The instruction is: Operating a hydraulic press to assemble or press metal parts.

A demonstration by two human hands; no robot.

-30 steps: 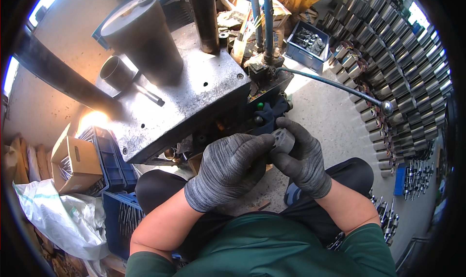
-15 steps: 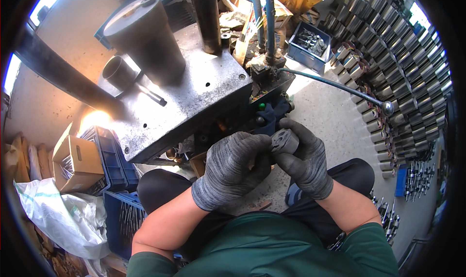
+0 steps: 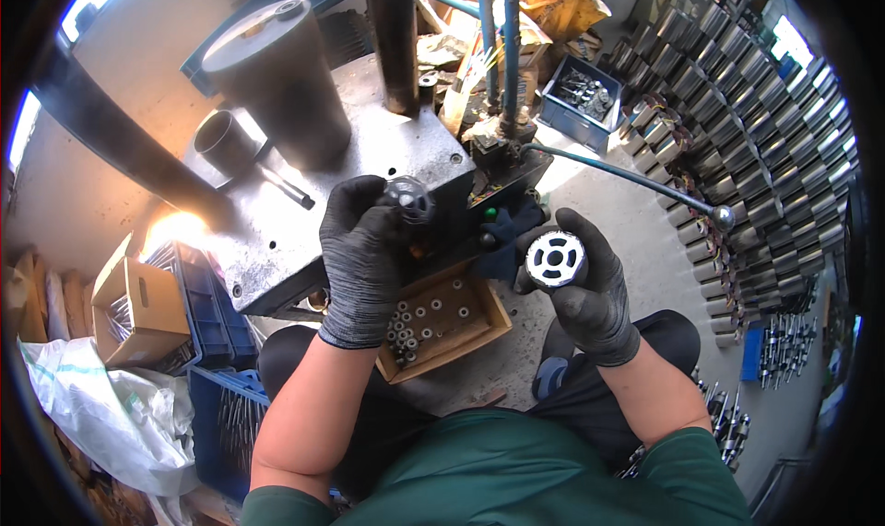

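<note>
My left hand [image 3: 359, 268], in a grey work glove, is raised beside the near edge of the metal press table [image 3: 359, 171]. Its fingers close on a dark, round, spoked part [image 3: 410, 200], slightly blurred. To the right, my gloved right hand [image 3: 595, 300] grips a round metal part [image 3: 556, 259] by its sides. That part's bright end face shows a centre hole ringed by several slots. Between and below the hands, a shallow brown box [image 3: 479, 328] holds several small metal rings [image 3: 406, 337].
A large cylinder [image 3: 281, 88], a short tube [image 3: 224, 141] and a rod [image 3: 288, 187] are on the press table. A long ball-ended lever [image 3: 636, 180] reaches right. Stacked metal cylinders [image 3: 737, 139] line the right side. Blue crates [image 3: 221, 319] and a carton [image 3: 143, 309] stand left.
My hands, close together around a grey cylindrical part before, have moved apart. The left rose forward with the dark spoked part; the right turned a bright slotted face up. The brown box is now uncovered.
</note>
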